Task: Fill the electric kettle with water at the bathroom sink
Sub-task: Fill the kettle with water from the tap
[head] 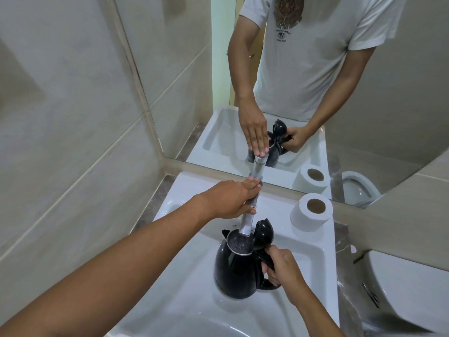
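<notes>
A black electric kettle [234,268] stands in the white sink [194,307] with its lid [263,233] flipped up. The chrome tap [246,223] ends just above the kettle's open mouth, and water ripples inside. My right hand [284,268] is wrapped around the kettle's handle on its right side. My left hand [230,199] rests flat on top of the tap's handle, fingers stretched toward the mirror. Part of the tap is hidden beneath this hand.
A toilet paper roll [311,212] stands on the sink's back right corner. A toilet tank [408,288] is at the right. The mirror [291,81] sits right behind the tap; a tiled wall [73,130] closes the left.
</notes>
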